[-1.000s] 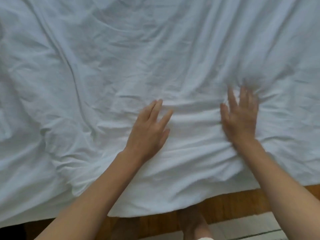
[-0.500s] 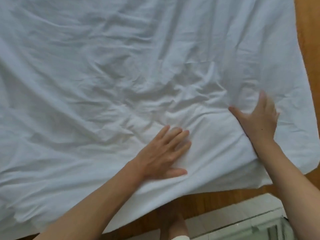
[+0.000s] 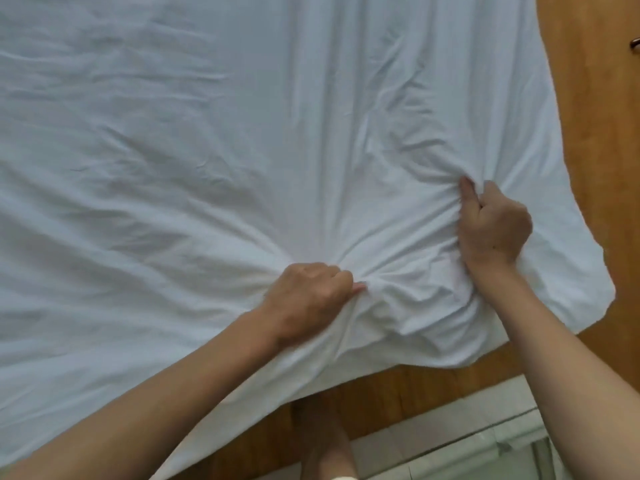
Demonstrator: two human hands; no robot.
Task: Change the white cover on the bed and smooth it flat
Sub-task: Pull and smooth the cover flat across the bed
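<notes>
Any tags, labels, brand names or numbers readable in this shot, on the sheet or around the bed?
None: no text, label, number or sign can be read anywhere in the head view.
white cover: plain fabric, no tag or print showing.
wooden bed frame: bare wood, no marking.
left hand and right hand grip bunched cloth, and may hide something beneath.

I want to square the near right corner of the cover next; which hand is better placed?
Probably the right hand: it grips the white cover nearest that corner. The left hand grips farther in.
</notes>
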